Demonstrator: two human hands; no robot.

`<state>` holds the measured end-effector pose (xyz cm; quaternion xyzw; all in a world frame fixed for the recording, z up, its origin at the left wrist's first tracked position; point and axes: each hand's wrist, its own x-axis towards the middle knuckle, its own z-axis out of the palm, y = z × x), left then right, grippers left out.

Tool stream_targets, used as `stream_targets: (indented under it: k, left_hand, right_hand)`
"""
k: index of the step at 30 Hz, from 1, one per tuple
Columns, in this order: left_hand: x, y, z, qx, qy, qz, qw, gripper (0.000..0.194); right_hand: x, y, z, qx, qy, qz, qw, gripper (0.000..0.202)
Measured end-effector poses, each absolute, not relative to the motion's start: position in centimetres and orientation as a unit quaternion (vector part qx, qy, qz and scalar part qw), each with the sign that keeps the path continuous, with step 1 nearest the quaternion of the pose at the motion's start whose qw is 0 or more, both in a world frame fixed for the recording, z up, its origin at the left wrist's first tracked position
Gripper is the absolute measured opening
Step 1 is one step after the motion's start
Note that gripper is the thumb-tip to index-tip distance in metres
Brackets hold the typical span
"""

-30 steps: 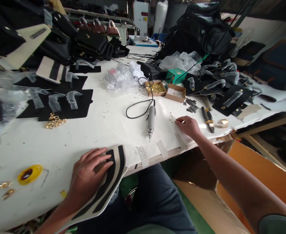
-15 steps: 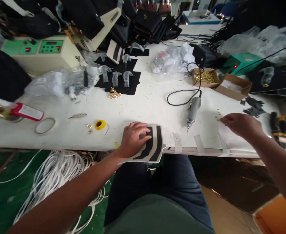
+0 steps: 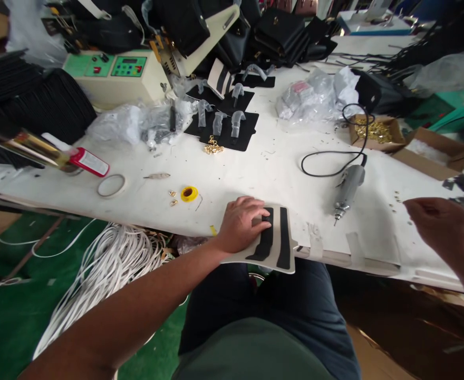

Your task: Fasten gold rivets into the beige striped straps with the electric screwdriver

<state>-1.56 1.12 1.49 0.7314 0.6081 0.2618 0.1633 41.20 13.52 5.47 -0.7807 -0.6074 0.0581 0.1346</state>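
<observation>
My left hand (image 3: 243, 224) rests on a beige panel with black strips (image 3: 285, 237), holding it at the table's front edge, where part of it overhangs my lap. Its fingers are bent across the panel's top, thumb and fingertips close together around a spot on one black strip. Out to the right, my right hand (image 3: 440, 221) hovers low over the table, fingers pinched together. Whatever may be in that pinch is hidden. Just left of its fingertips lie several tiny gold pieces (image 3: 396, 199). Between the hands lies a grey corded electric screwdriver (image 3: 348, 190), its bit pointing toward me.
A yellow tape roll (image 3: 189, 193), small gold fittings (image 3: 173, 202) and a ring of tape (image 3: 111, 186) lie to the left. Farther back are black panels (image 3: 244, 138), a gold chain heap (image 3: 213, 145) and a cardboard box of gold parts (image 3: 374, 129). A red bottle (image 3: 92, 161) lies far left.
The view has turned left, so everything sits farther right in the picture. My right hand is slightly farther from the tiny gold pieces; my left hand stays on the panel.
</observation>
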Motion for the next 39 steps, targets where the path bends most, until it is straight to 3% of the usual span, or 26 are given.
stream_targets:
  k: [3,5,7,11,19,31,39]
  left_hand:
    - [-1.6,1.1,1.5,0.732,0.607,0.263,0.164,0.021]
    - [-1.6,1.0,1.7,0.731,0.609,0.261,0.165,0.022]
    - [-1.6,1.0,1.8,0.73,0.609,0.26,0.167,0.023]
    - [-1.7,1.0,1.9,0.734,0.603,0.259,0.176,0.027]
    - [-1.9,0.9,1.6,0.733,0.597,0.263,0.191,0.025]
    - [-2.0,0.9,1.8,0.733,0.598,0.254,0.202,0.026]
    - [-2.0,0.9,1.6,0.735,0.598,0.256,0.194,0.029]
  right_hand:
    - [34.2,9.9,7.4,-0.688,-0.635,0.244,0.251,0.02]
    - [28.7,8.0,7.9,-0.561,-0.699,0.396,0.199,0.031]
    - [24.0,7.1,7.6,-0.459,-0.754,0.439,0.165,0.031]
    - [18.9,7.4,5.8,-0.383,-0.81,0.423,0.137,0.022]
    - [17.8,7.8,4.4,-0.388,-0.842,0.364,0.092,0.017]
    - [17.0,7.4,4.8,-0.464,-0.821,0.323,0.08,0.016]
    - [16.9,8.0,4.9,-0.504,-0.781,0.362,0.064,0.018]
